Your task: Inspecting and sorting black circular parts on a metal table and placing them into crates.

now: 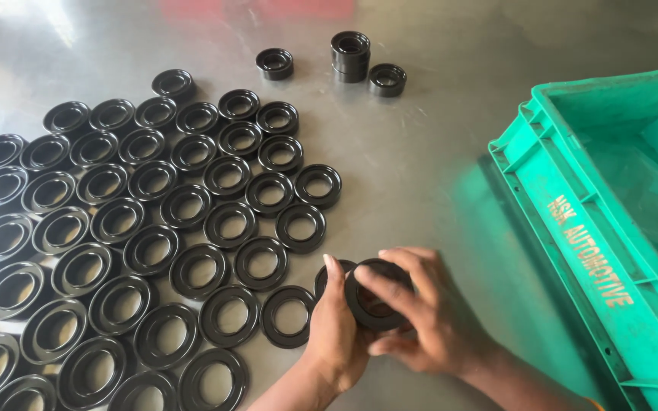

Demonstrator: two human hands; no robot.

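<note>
Two hands meet just left of the green crate (573, 228), over the steel table (420, 167). Left hand (336, 327): fingers closed round one black ring (327, 275), edge-on. Right hand (428, 316): fingertips clamped on a second black ring (375, 301), face tilted toward the camera. Laid rows of rings (138, 228): well left of the crate, flat, touching. Handling note: hold rims evenly, keep faces parallel, avoid nudging the nearest laid ring (287, 316).

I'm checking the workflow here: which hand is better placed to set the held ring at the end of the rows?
Left, probably. The left hand is beside the rows; the right hand grips the ring on the crate side.
</note>
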